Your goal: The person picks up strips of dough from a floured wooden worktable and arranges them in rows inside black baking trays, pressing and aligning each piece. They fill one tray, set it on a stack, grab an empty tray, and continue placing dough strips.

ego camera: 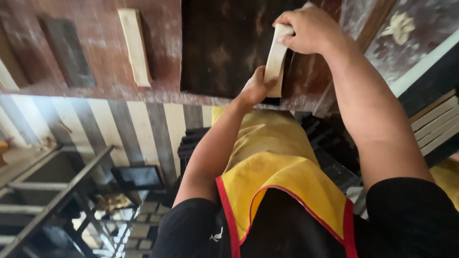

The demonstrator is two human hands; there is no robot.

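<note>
My right hand (311,28) grips the top end of a long pale strip of dough (276,59). My left hand (256,88) holds its lower end between thumb and fingers. The strip hangs lengthwise over the right edge of a dark rectangular tray (220,48), which lies on a reddish, flour-dusted worktop (95,81). Both arms reach forward from my body over a yellow apron with red trim (277,162).
A second pale dough strip (135,45) and a dark flat slab (67,50) lie on the worktop to the left. A scrap of dough (400,24) sits at the far right. A metal rack (57,200) stands below left; stacked pale trays (435,124) at the right.
</note>
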